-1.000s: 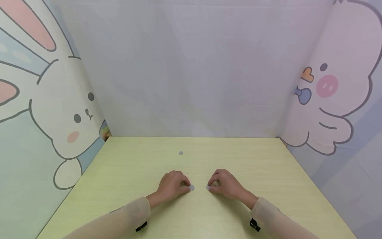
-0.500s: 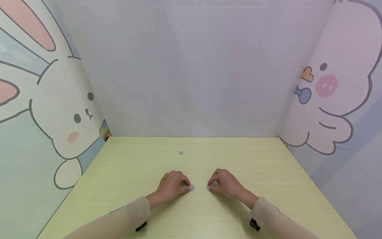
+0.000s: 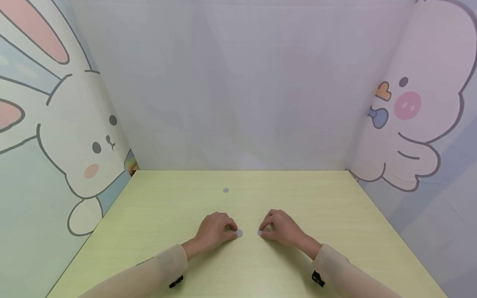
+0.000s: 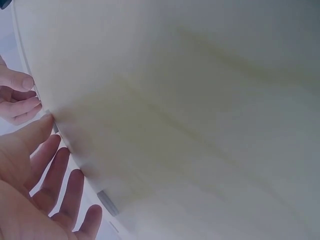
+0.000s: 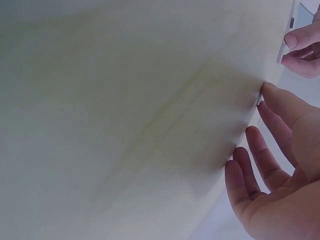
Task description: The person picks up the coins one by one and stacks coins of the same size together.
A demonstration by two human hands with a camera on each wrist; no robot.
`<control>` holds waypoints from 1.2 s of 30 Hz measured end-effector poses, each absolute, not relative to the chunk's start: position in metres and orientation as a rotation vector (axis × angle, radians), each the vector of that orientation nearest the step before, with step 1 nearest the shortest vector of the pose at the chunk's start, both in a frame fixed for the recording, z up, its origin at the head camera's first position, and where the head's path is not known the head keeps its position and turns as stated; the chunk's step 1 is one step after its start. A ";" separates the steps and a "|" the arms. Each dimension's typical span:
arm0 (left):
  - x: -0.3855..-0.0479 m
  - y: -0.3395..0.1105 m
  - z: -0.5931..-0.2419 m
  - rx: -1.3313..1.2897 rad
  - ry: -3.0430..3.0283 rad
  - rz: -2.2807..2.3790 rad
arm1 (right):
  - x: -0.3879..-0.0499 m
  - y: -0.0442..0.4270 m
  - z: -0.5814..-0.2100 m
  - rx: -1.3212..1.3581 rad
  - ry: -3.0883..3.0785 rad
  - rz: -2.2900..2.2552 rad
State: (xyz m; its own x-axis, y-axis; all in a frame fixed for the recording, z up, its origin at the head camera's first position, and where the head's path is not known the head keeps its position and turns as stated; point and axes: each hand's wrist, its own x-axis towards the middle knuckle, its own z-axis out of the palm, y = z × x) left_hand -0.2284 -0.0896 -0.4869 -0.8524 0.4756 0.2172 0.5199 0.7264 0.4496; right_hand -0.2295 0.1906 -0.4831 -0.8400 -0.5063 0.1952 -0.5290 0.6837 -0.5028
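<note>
In the head view, my left hand (image 3: 215, 230) pinches a small round grey disc (image 3: 239, 233) between thumb and forefinger, low on the tabletop. Facing it, my right hand (image 3: 284, 229) pinches a second grey disc (image 3: 259, 233), partly covered by the fingertips. A short gap separates the two discs. Farther back lies a third grey disc (image 3: 225, 190), touched by neither hand. From the left wrist, the thumb and forefinger meet at a disc edge (image 4: 55, 128), while the other fingers (image 4: 75, 192) are spread along the surface. The right wrist view shows a disc's thin edge (image 5: 260, 95) between thumb and forefinger.
A pale yellow wooden table (image 3: 167, 190) spreads beneath both hands. Behind it hangs a plain whitish curtain (image 3: 238, 82). Cartoon-printed cloths stand at both sides, a rabbit (image 3: 71, 145) on the left and a white figure (image 3: 413, 136) on the right.
</note>
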 end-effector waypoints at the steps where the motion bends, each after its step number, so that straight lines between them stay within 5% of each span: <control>1: -0.229 -0.090 -0.487 -0.819 -2.838 -0.780 | -0.230 0.190 -0.483 0.874 -2.847 0.872; 36: -0.274 -0.117 -0.470 -0.528 -2.790 -0.890 | -0.231 0.190 -0.486 0.859 -2.835 0.876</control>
State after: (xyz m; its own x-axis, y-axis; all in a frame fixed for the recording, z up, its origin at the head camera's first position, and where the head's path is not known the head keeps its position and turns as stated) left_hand -0.2738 -0.1173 -0.4695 -0.9236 0.2813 0.2604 0.3801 0.7597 0.5276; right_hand -0.2310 0.1903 -0.4862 -0.8442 -0.4950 0.2058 -0.5248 0.6849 -0.5055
